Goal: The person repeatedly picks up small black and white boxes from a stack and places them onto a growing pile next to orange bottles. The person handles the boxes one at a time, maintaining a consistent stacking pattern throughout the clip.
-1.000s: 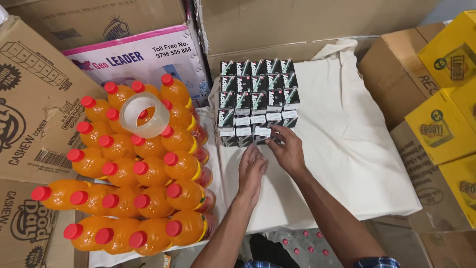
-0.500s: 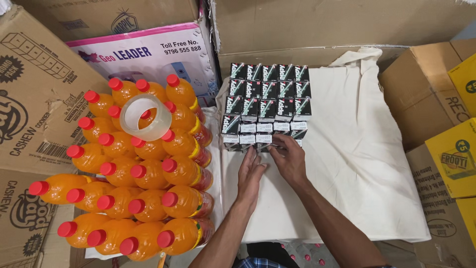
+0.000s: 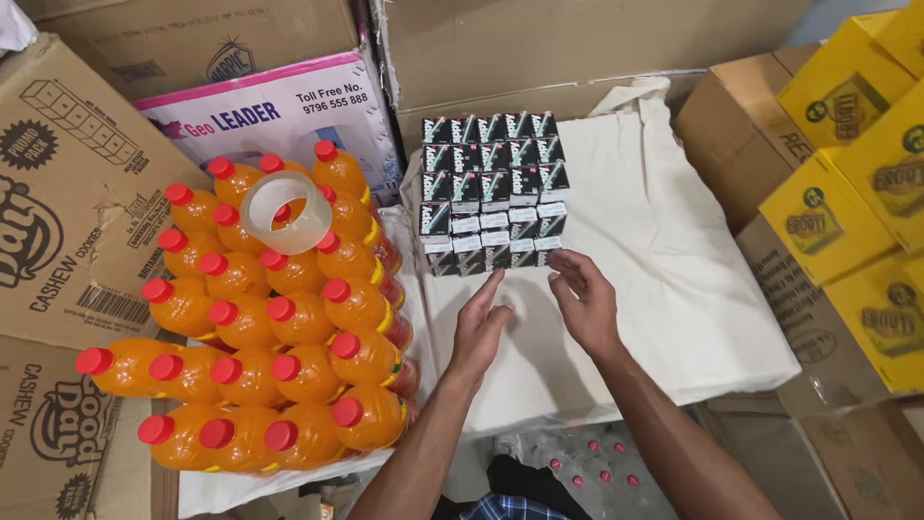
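Observation:
A block of several small black, white and green cartons [image 3: 493, 188] stands stacked in rows on a cream cloth bag [image 3: 664, 279]. My left hand [image 3: 481, 323] hovers flat over the bag just below the block, fingers apart, holding nothing. My right hand [image 3: 583, 299] is beside it, fingers spread toward the lower right corner of the block, also empty. Neither hand touches the cartons.
Several orange bottles with red caps [image 3: 269, 308] are packed at the left, with a roll of clear tape [image 3: 286, 212] resting on their caps. Brown cardboard boxes [image 3: 67, 212] stand at left and behind. Yellow cartons [image 3: 847, 202] are stacked at the right.
Both hands have drawn back a little from the bottom row of the carton block. They now hover apart from it over the bag.

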